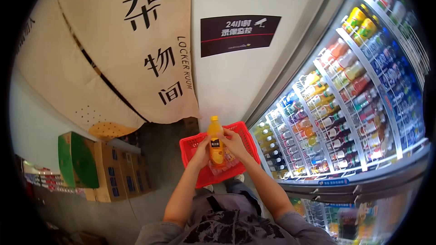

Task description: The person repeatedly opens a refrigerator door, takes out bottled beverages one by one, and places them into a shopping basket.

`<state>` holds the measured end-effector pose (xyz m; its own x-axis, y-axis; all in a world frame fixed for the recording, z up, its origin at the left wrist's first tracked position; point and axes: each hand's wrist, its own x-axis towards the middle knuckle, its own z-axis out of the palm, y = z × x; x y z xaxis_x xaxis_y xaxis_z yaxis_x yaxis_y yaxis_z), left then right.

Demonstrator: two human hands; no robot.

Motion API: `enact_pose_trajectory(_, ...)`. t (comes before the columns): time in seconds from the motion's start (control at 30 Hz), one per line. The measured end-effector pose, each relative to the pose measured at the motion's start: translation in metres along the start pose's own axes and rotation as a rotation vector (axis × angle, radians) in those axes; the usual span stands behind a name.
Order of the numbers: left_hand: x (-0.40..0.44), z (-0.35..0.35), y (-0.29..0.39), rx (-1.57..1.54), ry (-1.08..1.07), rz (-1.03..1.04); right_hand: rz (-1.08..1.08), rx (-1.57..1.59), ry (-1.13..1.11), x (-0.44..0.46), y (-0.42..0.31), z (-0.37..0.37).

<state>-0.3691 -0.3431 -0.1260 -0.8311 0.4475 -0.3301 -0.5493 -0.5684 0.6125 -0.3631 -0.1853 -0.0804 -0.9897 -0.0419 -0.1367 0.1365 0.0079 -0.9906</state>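
An orange juice bottle with a yellow cap and a dark label [216, 144] stands upright between my two hands, over a red plastic basket [251, 147]. My left hand [203, 151] is closed round the bottle's left side. On its right side, near the upper part, my right hand [232, 142] grips it too. Behind the bottle, a clear plastic package with reddish contents [229, 158] lies in the basket. The basket is in front of my body, and its near part is partly hidden by my forearms.
A lit drinks cooler [336, 118] with slanting rows of bottles fills the right side. Stacked cardboard boxes [119, 172] and a green box [77, 159] are at the left. A beige curtain [113, 54] hangs beside a white wall with a dark sign [240, 35].
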Motion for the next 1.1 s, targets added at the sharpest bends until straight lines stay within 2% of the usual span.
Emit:
enact_pose_trajectory(0.1, -0.001, -0.024, -0.011, -0.083, 0.074, -0.002, 0.156, -0.043, -0.114, 0.015, 0.008, 0.005)
enact_pose_trajectory(0.13, -0.004, -0.025, -0.014, -0.102, 0.098, 0.017, 0.079, -0.093, -0.147, 0.026, 0.031, 0.01)
enact_pose_trajectory(0.23, -0.005, -0.05, -0.038, -0.12, 0.206, 0.013, 0.13, -0.091, -0.242, 0.03, 0.061, 0.012)
enact_pose_trajectory(0.27, -0.007, -0.057, -0.049, -0.125, 0.227, 0.019, -0.083, -0.378, -0.156, 0.031, 0.082, 0.014)
enact_pose_trajectory(0.3, -0.01, -0.062, -0.057, -0.142, 0.287, 0.01, -0.078, -0.371, -0.174, 0.032, 0.103, 0.014)
enact_pose_trajectory(0.37, -0.013, -0.076, -0.075, -0.161, 0.361, 0.003, 0.132, -0.206, -0.348, 0.028, 0.135, 0.013)
enact_pose_trajectory(0.4, -0.015, -0.086, -0.085, -0.136, 0.381, 0.005, 0.14, -0.203, -0.361, 0.022, 0.141, 0.013)
enact_pose_trajectory(0.5, -0.018, -0.11, -0.114, -0.133, 0.421, 0.004, 0.297, -0.396, -0.525, 0.001, 0.152, 0.011)
enact_pose_trajectory(0.57, -0.017, -0.126, -0.135, -0.167, 0.526, 0.001, 0.297, -0.366, -0.524, -0.012, 0.201, 0.017)
enact_pose_trajectory(0.73, -0.011, -0.15, -0.16, -0.141, 0.677, 0.04, 0.27, -0.378, -0.475, -0.008, 0.223, 0.032)
enact_pose_trajectory(0.8, -0.013, -0.151, -0.155, -0.041, 0.768, -0.021, 0.404, -0.591, -0.481, 0.002, 0.231, 0.04)
enact_pose_trajectory(0.83, -0.012, -0.161, -0.162, -0.045, 0.775, -0.027, 0.412, -0.591, -0.487, 0.007, 0.234, 0.043)
enact_pose_trajectory(0.9, -0.003, -0.174, -0.163, 0.029, 0.652, 0.023, 0.46, -0.544, -0.435, 0.017, 0.247, 0.047)
enact_pose_trajectory(0.97, 0.003, -0.181, -0.164, 0.019, 0.723, -0.006, 0.389, -0.558, -0.408, 0.026, 0.272, 0.056)
enact_pose_trajectory(1.03, 0.011, -0.206, -0.184, 0.194, 0.752, -0.02, 0.324, -0.626, -0.36, 0.027, 0.297, 0.06)
enact_pose_trajectory(1.1, 0.014, -0.225, -0.199, 0.237, 0.754, -0.064, 0.353, -0.637, -0.393, 0.026, 0.343, 0.063)
